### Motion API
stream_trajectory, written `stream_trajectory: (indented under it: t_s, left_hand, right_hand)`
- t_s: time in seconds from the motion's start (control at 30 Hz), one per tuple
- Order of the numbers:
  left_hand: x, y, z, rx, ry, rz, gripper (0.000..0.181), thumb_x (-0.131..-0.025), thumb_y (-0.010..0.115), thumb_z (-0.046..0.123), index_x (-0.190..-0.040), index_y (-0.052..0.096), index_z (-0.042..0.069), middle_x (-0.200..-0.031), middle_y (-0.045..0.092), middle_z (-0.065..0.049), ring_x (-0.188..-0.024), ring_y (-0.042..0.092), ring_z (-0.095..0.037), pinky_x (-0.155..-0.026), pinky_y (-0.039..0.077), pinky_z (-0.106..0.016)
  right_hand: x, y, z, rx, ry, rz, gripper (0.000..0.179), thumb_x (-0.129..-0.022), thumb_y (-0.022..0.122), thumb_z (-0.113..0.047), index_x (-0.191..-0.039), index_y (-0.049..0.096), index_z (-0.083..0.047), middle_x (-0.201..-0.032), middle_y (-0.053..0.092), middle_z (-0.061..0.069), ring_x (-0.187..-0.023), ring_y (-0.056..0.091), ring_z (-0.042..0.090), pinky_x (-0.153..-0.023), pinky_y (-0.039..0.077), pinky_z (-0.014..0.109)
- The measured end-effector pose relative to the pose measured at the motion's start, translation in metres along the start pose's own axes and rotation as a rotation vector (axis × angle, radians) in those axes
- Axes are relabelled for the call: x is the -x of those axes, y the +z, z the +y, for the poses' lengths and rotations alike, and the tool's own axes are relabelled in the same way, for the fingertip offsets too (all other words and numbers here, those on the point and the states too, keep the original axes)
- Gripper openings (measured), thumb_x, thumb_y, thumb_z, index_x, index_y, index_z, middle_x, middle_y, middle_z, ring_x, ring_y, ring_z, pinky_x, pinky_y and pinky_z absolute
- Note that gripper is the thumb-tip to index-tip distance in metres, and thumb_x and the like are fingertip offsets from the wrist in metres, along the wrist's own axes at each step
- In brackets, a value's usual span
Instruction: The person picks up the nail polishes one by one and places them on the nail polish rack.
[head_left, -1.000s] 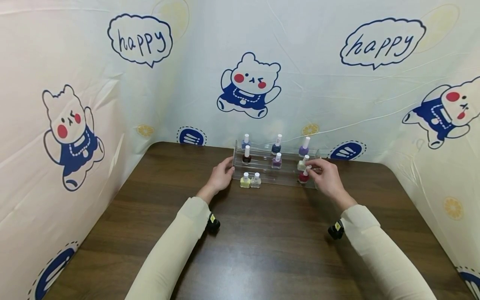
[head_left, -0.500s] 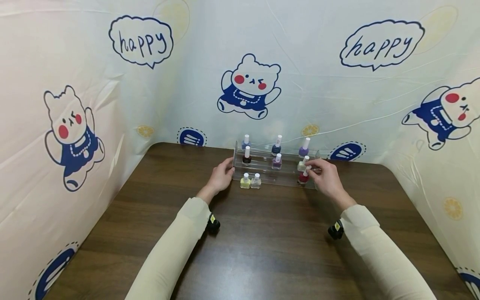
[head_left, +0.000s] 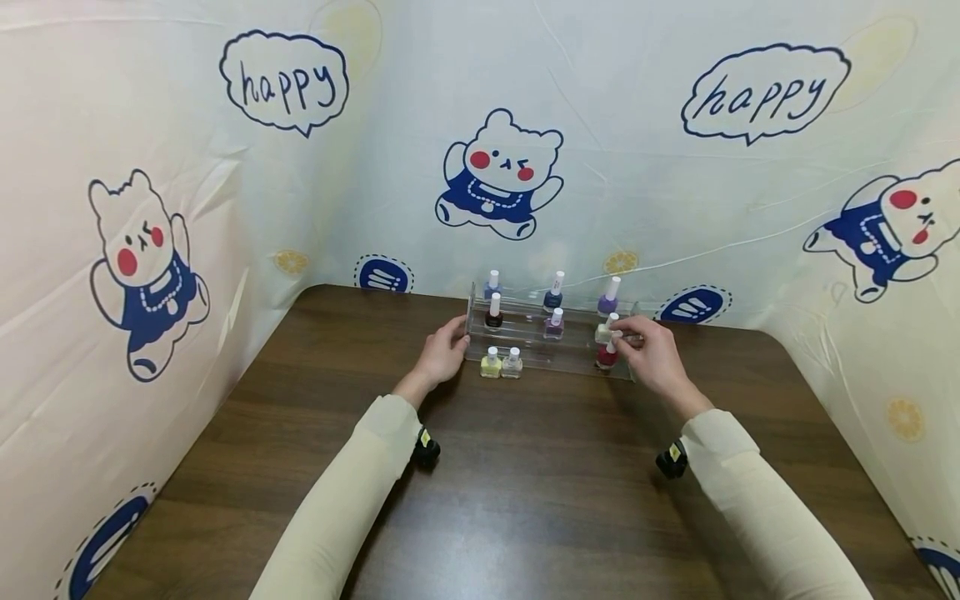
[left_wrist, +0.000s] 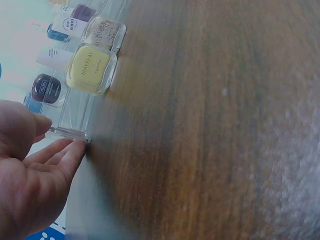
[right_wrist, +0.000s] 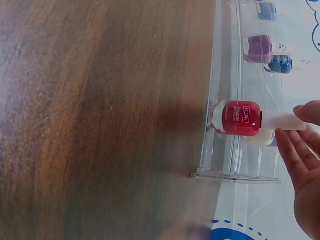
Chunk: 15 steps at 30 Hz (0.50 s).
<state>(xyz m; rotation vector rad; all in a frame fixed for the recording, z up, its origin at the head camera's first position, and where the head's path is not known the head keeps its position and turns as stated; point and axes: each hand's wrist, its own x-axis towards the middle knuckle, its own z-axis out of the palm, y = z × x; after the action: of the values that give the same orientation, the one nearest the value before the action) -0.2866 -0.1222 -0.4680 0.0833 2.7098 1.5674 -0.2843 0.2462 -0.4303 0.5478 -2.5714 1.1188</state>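
Note:
A clear acrylic stepped rack (head_left: 566, 362) stands at the back of the table, bearing several white-capped nail polish bottles. My left hand (head_left: 441, 354) pinches the rack's left end panel between thumb and fingers, as the left wrist view also shows. At the rack's right end, my right hand (head_left: 656, 354) pinches the white cap of a red nail polish bottle (right_wrist: 241, 118). That bottle is upright at the lowest step; whether its base bears fully on the rack I cannot tell. A pale bottle (right_wrist: 260, 136) is partly hidden behind it.
A yellow bottle (left_wrist: 89, 70) and a clear speckled bottle (left_wrist: 106, 34) sit side by side at the front left of the rack. Dark (head_left: 493, 319) and purple (head_left: 553, 325) bottles occupy the middle step. Printed cloth (head_left: 637, 192) hangs right behind the wooden table (head_left: 510, 475).

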Motion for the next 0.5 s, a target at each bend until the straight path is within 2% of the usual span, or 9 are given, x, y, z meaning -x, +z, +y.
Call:
stream_trajectory:
  t_s: [0.5]
  left_hand:
    - [0.0, 0.0001, -0.0007, -0.004, -0.004, -0.003, 0.051, -0.107, 0.051, 0.011, -0.157, 0.039, 0.012, -0.146, 0.056, -0.02, -0.135, 0.053, -0.035, -0.116, 0.04, -0.046]
  right_hand:
    - [0.0023, -0.0019, -0.001, 0.017, 0.015, -0.011, 0.021, -0.095, 0.069, 0.001, -0.116, 0.071, 0.002, -0.113, 0.069, 0.017, -0.098, 0.066, 0.029, -0.075, 0.049, 0.007]
